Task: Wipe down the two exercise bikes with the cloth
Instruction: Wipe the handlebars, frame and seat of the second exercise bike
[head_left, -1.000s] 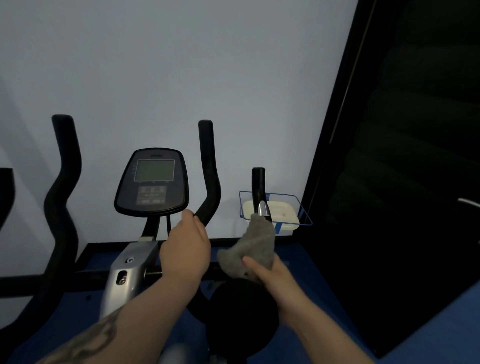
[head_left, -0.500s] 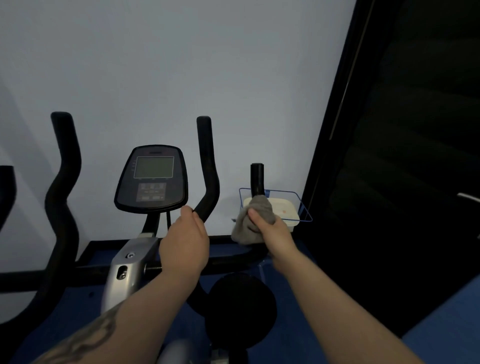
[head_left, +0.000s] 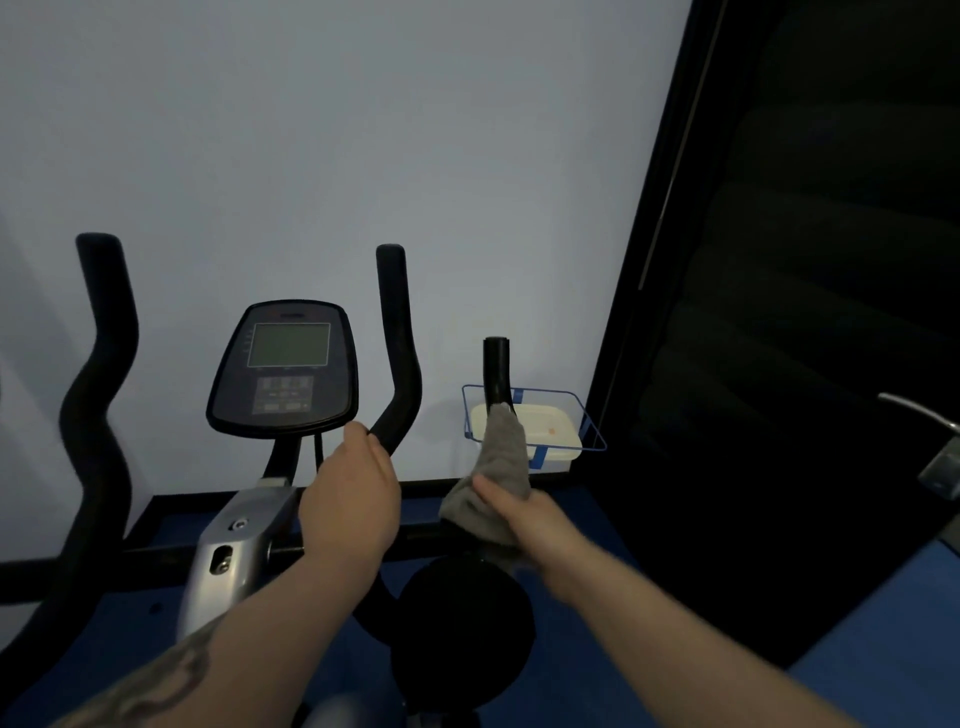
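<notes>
A white tray (head_left: 556, 427) sits in a blue wire basket (head_left: 592, 431) by the pale wall (head_left: 363, 130).

Light level: dim overall, bluish cast.
Brightest area: pale wall (head_left: 322, 130), upper left, evenly lit.
Darkest area: right third, almost black, detail lost.
Blur: right hand (head_left: 524, 519) and forearm smeared.
Distortion: vertical edges at right lean, wide-angle.

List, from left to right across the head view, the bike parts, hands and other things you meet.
Wavy left handlebar → console display → left hand gripping the upright handlebar → grey cloth held by the right hand on the short grip → blue wire basket.
</notes>
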